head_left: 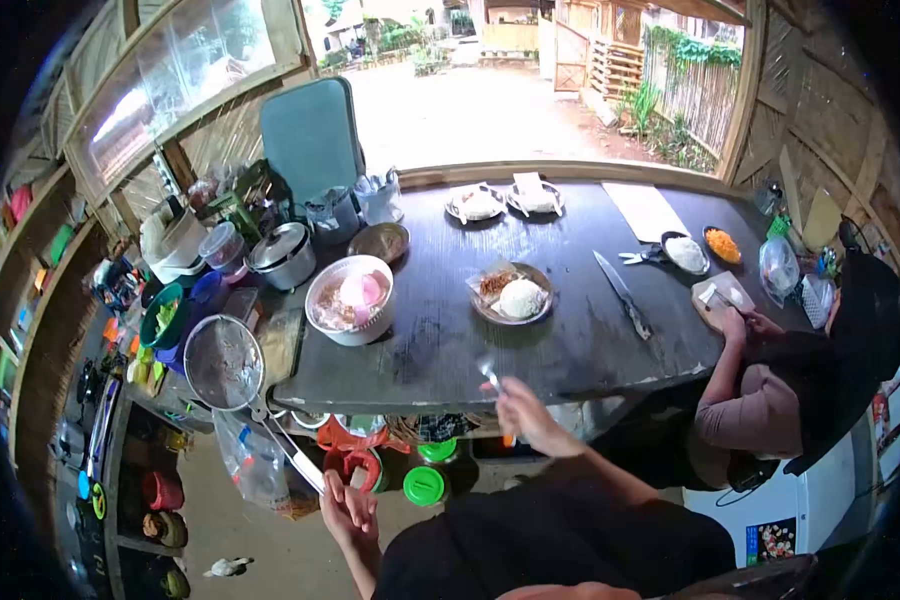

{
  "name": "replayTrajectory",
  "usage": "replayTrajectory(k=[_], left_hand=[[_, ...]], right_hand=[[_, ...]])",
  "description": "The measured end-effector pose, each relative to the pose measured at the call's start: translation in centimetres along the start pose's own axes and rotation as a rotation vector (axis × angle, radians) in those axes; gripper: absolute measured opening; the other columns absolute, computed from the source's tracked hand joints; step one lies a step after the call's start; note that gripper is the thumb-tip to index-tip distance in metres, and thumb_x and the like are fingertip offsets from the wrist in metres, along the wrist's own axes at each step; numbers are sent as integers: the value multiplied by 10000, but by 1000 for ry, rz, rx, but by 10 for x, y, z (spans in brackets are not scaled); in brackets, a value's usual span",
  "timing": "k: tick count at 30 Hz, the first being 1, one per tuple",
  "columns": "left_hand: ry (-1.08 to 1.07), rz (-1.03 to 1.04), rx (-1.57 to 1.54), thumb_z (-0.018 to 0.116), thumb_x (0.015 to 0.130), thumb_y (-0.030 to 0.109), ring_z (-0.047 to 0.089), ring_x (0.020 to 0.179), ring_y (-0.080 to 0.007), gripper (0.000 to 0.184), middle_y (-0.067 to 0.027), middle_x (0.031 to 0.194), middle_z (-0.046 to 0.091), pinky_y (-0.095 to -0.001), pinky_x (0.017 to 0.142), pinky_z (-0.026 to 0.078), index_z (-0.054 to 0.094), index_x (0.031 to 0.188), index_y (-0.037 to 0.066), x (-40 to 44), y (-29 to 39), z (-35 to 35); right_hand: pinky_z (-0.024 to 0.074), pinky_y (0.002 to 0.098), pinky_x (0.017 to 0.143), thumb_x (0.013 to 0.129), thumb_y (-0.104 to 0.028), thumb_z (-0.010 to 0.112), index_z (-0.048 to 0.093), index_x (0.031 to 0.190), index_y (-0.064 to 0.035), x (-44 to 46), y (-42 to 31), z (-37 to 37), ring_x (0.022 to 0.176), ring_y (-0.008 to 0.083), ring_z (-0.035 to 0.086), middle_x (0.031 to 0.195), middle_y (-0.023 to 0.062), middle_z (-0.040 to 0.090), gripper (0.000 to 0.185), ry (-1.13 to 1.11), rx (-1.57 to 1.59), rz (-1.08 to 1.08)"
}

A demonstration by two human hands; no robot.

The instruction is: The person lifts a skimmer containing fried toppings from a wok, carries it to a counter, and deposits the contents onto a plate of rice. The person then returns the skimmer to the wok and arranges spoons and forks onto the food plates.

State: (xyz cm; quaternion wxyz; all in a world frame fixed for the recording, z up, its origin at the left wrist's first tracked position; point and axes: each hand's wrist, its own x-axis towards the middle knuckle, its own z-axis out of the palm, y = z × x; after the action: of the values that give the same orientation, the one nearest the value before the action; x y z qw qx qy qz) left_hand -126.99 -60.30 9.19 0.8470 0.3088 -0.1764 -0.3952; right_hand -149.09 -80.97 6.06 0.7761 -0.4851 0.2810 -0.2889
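My left hand [350, 508] is closed at the end of the long metal handle of a round mesh strainer [224, 362]. The strainer is tilted over the counter's left front edge, and its mesh looks stained. In my right hand [532, 418], above the front edge, is a small metal fork [488, 376], its head blurred. Beyond it, apart from the fork, a plate [515, 318] carries a mound of white rice [521, 298] and brown shredded food [496, 283]. Left of that plate stands a white tub [353, 334] with a pink item and pale food inside.
At right, a co-worker's hands [745, 320] work over a cutting board [710, 312]. A large knife [622, 295] lies on the counter. Two plates [475, 204] stand at the back, and bowls of white and orange shreds [722, 246] at right. A lidded pot [282, 262] stands left.
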Motion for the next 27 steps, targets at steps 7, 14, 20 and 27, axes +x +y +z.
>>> replayTrajectory(k=[7,14,20,27], left_hand=[[0,21,-31,273,980,294,196,232,-80,310,24,350,271,-210,321,286,325,719,136,4,-32,23],[-16,-2,-64,272,980,316,198,235,-74,305,29,349,274,-209,323,295,331,740,136,-2,-52,24],[-86,-59,-61,237,990,277,220,262,-53,298,36,367,271,-193,372,317,337,749,134,-23,-35,17],[-108,-184,-25,265,981,297,208,226,-81,313,23,345,282,-220,321,278,334,724,133,-44,10,-12]], right_hand=[[199,195,418,910,-49,356,458,1163,-71,-4,-39,-41,468,37,252,596,-38,302,273,177,19,-236],[186,201,427,911,-64,344,472,1167,-57,-10,-21,-73,466,39,242,597,-46,288,287,190,72,-221],[204,207,432,923,-83,339,470,1179,-57,-46,-14,-59,474,43,240,612,-47,287,289,260,74,-262],[200,211,434,951,-129,334,479,1089,-30,-94,40,-11,478,44,238,616,-40,293,223,394,210,-307]])
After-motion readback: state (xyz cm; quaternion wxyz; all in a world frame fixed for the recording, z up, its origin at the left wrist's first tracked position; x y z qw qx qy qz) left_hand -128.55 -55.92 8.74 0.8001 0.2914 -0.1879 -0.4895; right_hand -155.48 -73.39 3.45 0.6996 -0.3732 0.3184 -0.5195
